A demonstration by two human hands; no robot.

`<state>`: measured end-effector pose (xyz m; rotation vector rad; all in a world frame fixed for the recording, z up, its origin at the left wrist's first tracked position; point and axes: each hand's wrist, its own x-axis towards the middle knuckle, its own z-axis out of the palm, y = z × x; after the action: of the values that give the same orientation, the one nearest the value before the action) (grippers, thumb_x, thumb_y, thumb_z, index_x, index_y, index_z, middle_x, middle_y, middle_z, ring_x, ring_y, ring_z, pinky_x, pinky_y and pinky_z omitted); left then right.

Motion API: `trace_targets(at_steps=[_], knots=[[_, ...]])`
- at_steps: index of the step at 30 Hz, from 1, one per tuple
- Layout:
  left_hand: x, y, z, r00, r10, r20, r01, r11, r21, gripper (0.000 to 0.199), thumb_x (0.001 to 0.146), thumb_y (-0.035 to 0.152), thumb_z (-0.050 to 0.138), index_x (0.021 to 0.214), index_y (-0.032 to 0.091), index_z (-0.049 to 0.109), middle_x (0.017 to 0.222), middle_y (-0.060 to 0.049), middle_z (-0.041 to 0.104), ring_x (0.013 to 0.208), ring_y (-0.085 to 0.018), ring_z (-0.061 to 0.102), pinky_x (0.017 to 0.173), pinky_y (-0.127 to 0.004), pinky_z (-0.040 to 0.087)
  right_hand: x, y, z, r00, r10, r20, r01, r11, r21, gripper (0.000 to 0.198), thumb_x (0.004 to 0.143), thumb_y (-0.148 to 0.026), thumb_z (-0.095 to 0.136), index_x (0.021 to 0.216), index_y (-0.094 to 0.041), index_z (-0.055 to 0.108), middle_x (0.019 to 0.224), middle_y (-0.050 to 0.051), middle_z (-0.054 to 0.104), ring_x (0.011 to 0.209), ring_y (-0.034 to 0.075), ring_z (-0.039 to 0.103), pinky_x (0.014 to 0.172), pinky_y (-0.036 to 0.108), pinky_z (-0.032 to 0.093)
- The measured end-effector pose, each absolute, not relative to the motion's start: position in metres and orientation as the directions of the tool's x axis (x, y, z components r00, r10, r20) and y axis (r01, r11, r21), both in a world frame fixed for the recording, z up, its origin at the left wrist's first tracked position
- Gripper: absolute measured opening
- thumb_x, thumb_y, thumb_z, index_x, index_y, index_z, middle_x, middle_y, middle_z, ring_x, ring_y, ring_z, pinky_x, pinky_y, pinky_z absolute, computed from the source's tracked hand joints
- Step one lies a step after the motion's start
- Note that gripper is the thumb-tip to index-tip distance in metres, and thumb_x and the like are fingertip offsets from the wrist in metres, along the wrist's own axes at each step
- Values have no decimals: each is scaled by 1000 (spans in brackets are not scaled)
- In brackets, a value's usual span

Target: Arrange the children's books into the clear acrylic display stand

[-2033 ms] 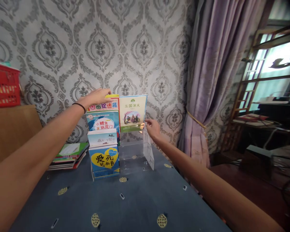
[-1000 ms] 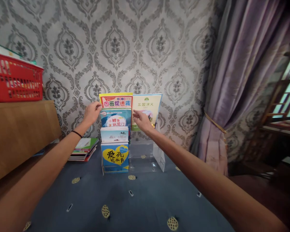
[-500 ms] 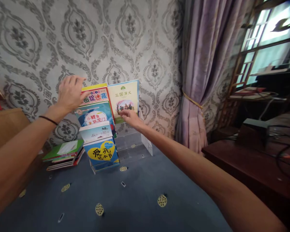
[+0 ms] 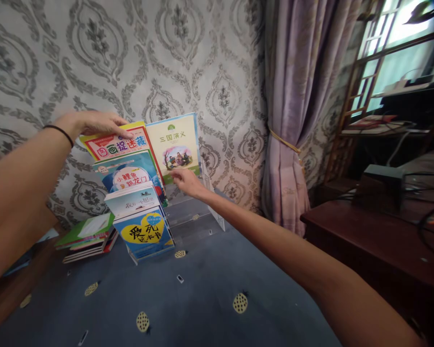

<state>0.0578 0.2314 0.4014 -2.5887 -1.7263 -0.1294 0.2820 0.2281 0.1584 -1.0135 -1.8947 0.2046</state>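
Cream book point(image 4: 174, 131) upper right in clear rack point(image 4: 217, 217). I see left hand point(image 4: 103, 124) over top of red-edged book point(image 4: 120, 147), grip unclear; right hand point(image 4: 188, 182) half-curled by cream book's lower edge, can't tell contact.

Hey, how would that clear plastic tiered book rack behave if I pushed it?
The clear plastic tiered book rack probably feels stiff, judging by its flat, straight side panel. It may turn unevenly, since most of the colourful paper books stand in its left half. It could also drag or wrinkle the dark blue, pineapple-print table covering beneath it.
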Motion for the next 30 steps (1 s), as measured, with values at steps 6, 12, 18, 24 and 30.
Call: trace_targets(at_steps=[6, 12, 18, 24, 30], knots=[[52, 242, 399, 421, 905, 60, 890, -425, 162, 43, 87, 50, 62, 107, 14, 73, 67, -6, 70, 86, -25, 64, 85, -49, 49, 284, 223, 154, -223, 735, 640, 545, 638, -543, 39, 83, -7, 52, 113, -19, 75, 111, 7, 76, 103, 23, 69, 92, 36, 53], [55, 234, 398, 362, 929, 73, 894, -368, 255, 40, 84, 47, 70, 103, 12, 75, 75, -7, 70, 104, -31, 62, 97, -55, 43, 281, 215, 159, -230, 770, 594, 555, 606, -570, 42, 84, -7, 50, 119, -14, 73, 114, 9, 75, 102, 22, 70, 91, 34, 53], [53, 237, 397, 322, 929, 181, 919, -353, 178, 33, 78, 41, 74, 95, 13, 75, 77, -6, 68, 109, -34, 63, 91, -49, 48, 279, 213, 157, -209, 795, 569, 576, 570, -586, 42, 82, -6, 53, 118, -13, 74, 113, 8, 76, 100, 22, 70, 90, 31, 53], [47, 247, 399, 290, 897, 333, 916, -361, 174, 28, 67, 40, 80, 83, 18, 74, 72, -7, 67, 94, -32, 69, 76, -40, 54, 280, 211, 153, -230, 787, 572, 572, 585, -575, 42, 82, -6, 51, 117, -13, 74, 106, 9, 78, 92, 21, 71, 86, 32, 54], [57, 235, 397, 384, 899, 212, 889, -422, 178, 41, 69, 57, 75, 84, 19, 74, 69, -7, 66, 80, -30, 70, 68, -39, 55, 282, 209, 149, -232, 786, 572, 567, 588, -577, 40, 82, -7, 52, 114, -13, 75, 106, 10, 77, 89, 21, 72, 84, 32, 56]])
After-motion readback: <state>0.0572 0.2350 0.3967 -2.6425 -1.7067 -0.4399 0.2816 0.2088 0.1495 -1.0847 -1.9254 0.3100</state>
